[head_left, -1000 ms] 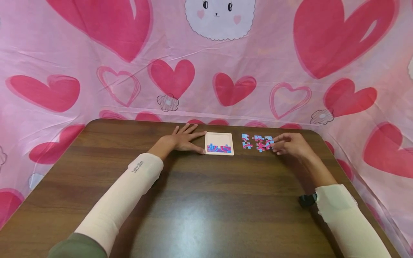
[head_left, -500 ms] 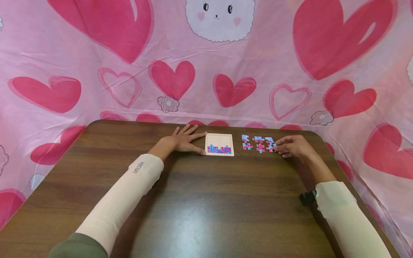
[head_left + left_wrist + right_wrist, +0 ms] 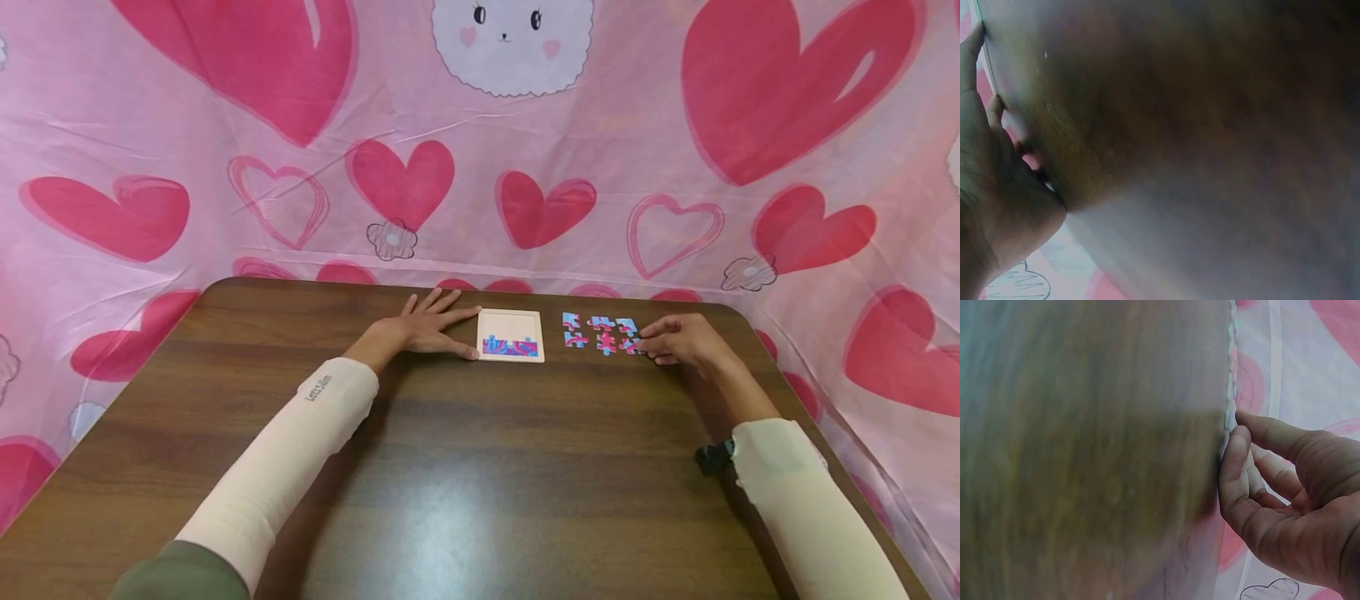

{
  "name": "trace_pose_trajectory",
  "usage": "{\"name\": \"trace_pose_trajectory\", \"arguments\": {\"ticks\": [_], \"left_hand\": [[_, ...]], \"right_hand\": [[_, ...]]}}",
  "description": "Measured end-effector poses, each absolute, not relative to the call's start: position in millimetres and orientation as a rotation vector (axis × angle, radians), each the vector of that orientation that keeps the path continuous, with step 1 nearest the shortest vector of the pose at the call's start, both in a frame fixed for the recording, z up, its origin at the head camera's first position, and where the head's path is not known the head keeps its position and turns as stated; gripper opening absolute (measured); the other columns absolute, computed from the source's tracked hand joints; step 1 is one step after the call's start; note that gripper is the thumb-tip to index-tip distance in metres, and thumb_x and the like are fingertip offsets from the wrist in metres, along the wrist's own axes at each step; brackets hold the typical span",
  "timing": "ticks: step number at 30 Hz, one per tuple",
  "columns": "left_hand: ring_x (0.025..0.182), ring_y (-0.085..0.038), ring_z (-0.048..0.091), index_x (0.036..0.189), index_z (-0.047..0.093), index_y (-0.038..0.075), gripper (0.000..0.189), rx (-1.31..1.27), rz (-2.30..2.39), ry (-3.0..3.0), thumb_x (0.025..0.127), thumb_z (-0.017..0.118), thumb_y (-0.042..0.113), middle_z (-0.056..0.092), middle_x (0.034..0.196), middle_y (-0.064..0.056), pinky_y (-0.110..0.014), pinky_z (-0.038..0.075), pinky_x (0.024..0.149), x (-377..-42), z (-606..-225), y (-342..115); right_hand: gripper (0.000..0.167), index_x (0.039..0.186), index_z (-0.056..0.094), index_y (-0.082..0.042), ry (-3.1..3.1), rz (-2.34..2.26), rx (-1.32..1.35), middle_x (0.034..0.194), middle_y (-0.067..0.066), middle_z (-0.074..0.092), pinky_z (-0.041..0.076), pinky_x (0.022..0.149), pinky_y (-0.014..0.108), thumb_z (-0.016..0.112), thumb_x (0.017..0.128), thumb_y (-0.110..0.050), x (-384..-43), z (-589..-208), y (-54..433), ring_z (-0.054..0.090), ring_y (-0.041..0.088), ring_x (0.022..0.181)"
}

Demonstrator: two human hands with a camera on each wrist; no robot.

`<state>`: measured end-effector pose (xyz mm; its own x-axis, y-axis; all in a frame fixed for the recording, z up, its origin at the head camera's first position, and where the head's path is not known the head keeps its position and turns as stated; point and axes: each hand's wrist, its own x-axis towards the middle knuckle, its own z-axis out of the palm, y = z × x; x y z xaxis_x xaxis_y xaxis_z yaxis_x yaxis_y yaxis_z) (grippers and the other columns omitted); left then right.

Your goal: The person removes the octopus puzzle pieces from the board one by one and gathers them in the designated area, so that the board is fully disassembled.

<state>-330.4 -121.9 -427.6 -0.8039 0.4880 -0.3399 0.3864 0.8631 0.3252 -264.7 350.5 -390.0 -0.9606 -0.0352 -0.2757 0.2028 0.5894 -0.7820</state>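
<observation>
A pale square puzzle tray (image 3: 510,323) lies toward the far side of the table, a strip of blue, pink and purple jigsaw pieces (image 3: 510,347) filling its near part. With fingers spread, my left hand (image 3: 429,330) rests on the table, thumb and index tips at the tray's left edge. Right of the tray, several loose pieces lie in two rows, among them a pink one (image 3: 606,342). My right hand (image 3: 681,340) pinches the near-right puzzle piece (image 3: 628,346) at its right side. In the right wrist view, thumb and index finger (image 3: 1266,428) meet at the piece's edge.
The brown wooden table (image 3: 450,467) has a rounded far edge close behind the tray and pieces. A pink cloth (image 3: 465,108) printed with hearts hangs behind and at both sides. A dark strap (image 3: 715,458) sits at my right wrist.
My right hand has shifted the near-right puzzle piece slightly right and toward me, leaving a gap from its neighbours. My left hand and the tray have stayed put.
</observation>
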Motion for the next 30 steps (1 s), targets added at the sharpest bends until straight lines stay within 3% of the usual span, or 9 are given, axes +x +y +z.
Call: {"name": "trace_pose_trajectory", "arguments": {"ticks": [6,11,15,24,30], "left_hand": [[0.178,-0.033,-0.022,0.18,0.017,0.051,0.114,0.668,0.403,2.611,0.086,0.061,0.099,-0.01,0.193,0.004,-0.069,-0.019,0.138,-325,-421,-125],[0.178,-0.034,-0.02,0.181,0.014,0.048,0.111,0.674,0.419,2.61,0.091,0.063,0.091,-0.009,0.193,0.001,-0.068,-0.018,0.139,-318,-413,-125],[0.178,-0.036,-0.019,0.181,0.015,0.047,0.106,0.687,0.413,2.624,0.095,0.064,0.085,-0.007,0.194,-0.001,-0.069,-0.016,0.14,-312,-407,-125],[0.178,-0.035,-0.019,0.18,0.017,0.049,0.105,0.691,0.363,2.638,0.094,0.064,0.087,-0.008,0.194,0.0,-0.068,-0.016,0.14,-311,-407,-122],[0.178,-0.035,-0.021,0.18,0.015,0.049,0.107,0.685,0.365,2.616,0.093,0.062,0.09,-0.01,0.193,0.0,-0.068,-0.016,0.14,-312,-407,-121]], "right_hand": [[0.045,0.136,0.068,0.014,2.658,-1.259,0.087,0.098,0.0,0.082,0.067,0.075,0.024,0.081,0.105,-0.015,-264,-383,337,0.074,0.006,0.082],[0.042,0.134,0.072,0.012,2.69,-1.275,0.014,0.106,0.008,0.085,0.067,0.076,0.025,0.081,0.104,-0.016,-264,-377,319,0.075,0.008,0.084],[0.039,0.132,0.074,0.01,2.691,-1.289,-0.037,0.098,0.008,0.085,0.066,0.072,0.026,0.081,0.104,-0.016,-265,-375,304,0.075,0.01,0.077],[0.035,0.127,0.074,0.013,2.592,-1.412,-0.113,0.092,0.009,0.083,0.066,0.069,0.026,0.082,0.101,-0.008,-267,-379,265,0.074,0.011,0.071],[0.032,0.124,0.073,0.013,2.538,-1.439,-0.166,0.1,0.02,0.084,0.067,0.073,0.026,0.082,0.101,-0.006,-268,-380,241,0.077,0.015,0.078]]}}
